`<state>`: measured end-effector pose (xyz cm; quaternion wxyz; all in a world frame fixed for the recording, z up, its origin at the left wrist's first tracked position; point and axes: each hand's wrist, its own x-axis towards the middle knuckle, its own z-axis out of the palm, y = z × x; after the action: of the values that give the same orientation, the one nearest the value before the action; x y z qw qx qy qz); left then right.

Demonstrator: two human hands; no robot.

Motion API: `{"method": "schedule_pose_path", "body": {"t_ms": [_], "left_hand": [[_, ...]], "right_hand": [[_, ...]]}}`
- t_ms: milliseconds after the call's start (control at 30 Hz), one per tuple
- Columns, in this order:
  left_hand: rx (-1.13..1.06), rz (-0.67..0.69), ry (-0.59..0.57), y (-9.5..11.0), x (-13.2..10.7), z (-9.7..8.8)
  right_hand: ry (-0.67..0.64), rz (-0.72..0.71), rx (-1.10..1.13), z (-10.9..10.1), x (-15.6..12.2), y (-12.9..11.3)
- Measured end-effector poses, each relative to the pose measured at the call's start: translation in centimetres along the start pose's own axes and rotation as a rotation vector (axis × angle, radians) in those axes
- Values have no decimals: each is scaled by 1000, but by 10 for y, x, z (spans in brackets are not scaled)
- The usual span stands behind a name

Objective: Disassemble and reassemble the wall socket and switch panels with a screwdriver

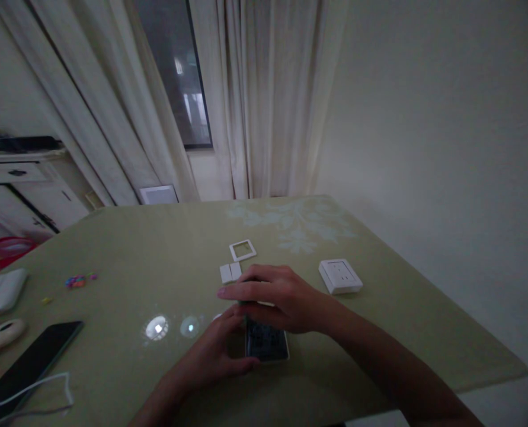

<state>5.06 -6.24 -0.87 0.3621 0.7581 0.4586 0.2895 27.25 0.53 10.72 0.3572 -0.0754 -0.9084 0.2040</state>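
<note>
A small box (267, 344) with a dark, open-looking face and a white rim rests at the near middle of the table. My left hand (221, 353) grips its left side, thumb at the near corner and fingers toward the far end. Over the far part of the box, my right hand (279, 296) is closed, its fingers curled and pointing left; whatever they pinch is hidden. Just beyond the hands lie two white switch rocker plates (230, 273) side by side. Farther back is a square white frame (243, 249), lying flat.
To the right sits a white wall socket (341, 276). On the left are a black phone (32, 362), a white cable (45, 381), a rounded white device (5, 333), a white case (0, 293) and small colourful pieces (79, 281). A wall borders the table's right side.
</note>
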Motion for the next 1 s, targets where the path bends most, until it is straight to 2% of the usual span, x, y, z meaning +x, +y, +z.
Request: {"method": "schedule_pose_path", "body": {"t_ms": [200, 333, 500, 700, 833, 1000], "left_hand": [[-98, 42, -57, 9, 4, -3], [-67, 55, -42, 8, 3, -3], [-80, 42, -39, 5, 2, -2], [-26, 7, 0, 5, 1, -1], [-17, 22, -11, 6, 1, -2], [-88, 57, -59, 11, 4, -5]], "right_hand": [[-39, 156, 244, -8, 0, -6], [-83, 130, 373, -9, 0, -7], [-101, 155, 283, -8, 0, -6], [-67, 21, 214, -7, 3, -3], [-26, 59, 150, -8, 0, -2], [-54, 76, 252, -11, -1, -4]]}}
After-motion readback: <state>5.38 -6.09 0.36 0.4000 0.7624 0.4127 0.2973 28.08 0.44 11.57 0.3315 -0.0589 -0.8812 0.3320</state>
